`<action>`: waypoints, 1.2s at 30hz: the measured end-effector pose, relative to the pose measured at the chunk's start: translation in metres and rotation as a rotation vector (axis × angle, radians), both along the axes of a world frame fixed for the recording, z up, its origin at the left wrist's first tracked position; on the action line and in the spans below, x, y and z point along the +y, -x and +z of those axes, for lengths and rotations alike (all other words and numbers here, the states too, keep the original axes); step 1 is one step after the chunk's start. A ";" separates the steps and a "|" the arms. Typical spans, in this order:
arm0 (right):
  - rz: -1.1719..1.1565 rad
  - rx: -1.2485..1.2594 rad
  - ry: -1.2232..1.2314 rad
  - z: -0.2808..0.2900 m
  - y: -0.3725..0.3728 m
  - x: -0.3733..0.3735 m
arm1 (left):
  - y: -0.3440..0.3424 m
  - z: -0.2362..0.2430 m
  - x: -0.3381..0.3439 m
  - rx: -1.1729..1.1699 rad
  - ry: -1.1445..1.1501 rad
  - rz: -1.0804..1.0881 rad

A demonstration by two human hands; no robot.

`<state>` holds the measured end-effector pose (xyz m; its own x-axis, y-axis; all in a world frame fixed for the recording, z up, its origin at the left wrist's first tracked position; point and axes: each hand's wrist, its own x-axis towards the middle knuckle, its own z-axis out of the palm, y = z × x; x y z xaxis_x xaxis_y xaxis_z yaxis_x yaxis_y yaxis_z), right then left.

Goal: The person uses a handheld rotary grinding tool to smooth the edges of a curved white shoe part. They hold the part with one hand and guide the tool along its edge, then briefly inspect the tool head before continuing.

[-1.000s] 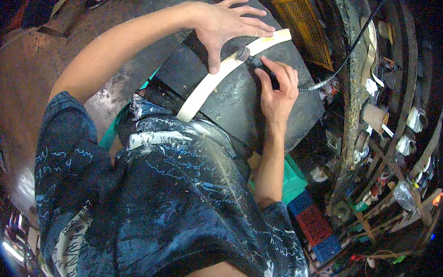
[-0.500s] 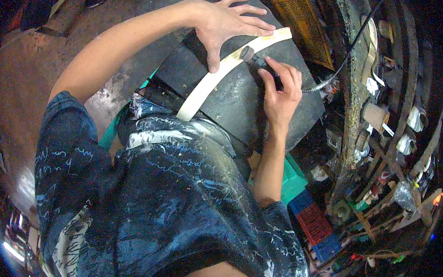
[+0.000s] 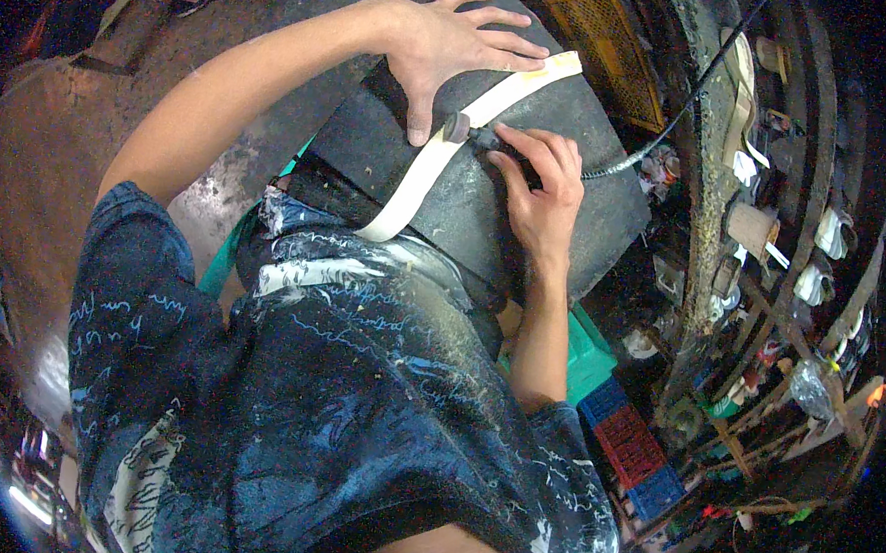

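Observation:
A long, curved, cream-coloured strip lies across a dark board, its near end reaching my lap. My left hand is open, fingers spread. Its fingertips rest at the strip's far end and its thumb sits by the strip's left edge farther down. In my right hand is a rotary grinder, fingers closed round its dark body. Its round grey-brown grinding head meets the middle of the strip, beside my left thumb. A black flexible shaft runs from the grinder to the upper right.
Beyond the board's far right edge stands a yellow crate. A rack with pale pieces fills the right side. Green and red-and-blue plastic crates sit low on the right. Bare floor stretches to the left.
My right hand has moved left and slightly nearer, bringing the grinding head down along the strip. The strip's middle has shifted slightly; my left hand has barely moved.

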<state>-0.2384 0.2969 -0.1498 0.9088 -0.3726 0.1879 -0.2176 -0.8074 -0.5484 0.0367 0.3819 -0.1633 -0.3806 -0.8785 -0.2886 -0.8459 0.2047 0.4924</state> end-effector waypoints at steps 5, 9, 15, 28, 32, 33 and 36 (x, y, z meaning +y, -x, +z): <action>-0.106 -0.002 0.035 -0.001 0.003 -0.004 | -0.001 0.002 0.006 0.078 0.136 -0.019; -0.150 -0.031 0.041 0.003 0.008 -0.004 | 0.001 -0.008 0.001 0.038 0.156 -0.041; -0.183 -0.054 0.057 0.012 0.014 -0.009 | 0.000 -0.013 0.008 0.145 0.227 0.034; -0.183 -0.031 0.095 0.003 0.005 -0.010 | 0.003 -0.012 0.019 0.146 0.363 0.140; -0.185 0.002 0.128 0.002 -0.001 -0.015 | 0.006 -0.020 0.027 0.112 0.428 0.112; -0.179 0.005 0.140 0.002 -0.002 -0.016 | 0.006 -0.022 0.028 0.114 0.419 0.113; -0.157 0.011 0.163 0.002 -0.004 -0.016 | 0.004 -0.028 0.028 0.119 0.409 0.113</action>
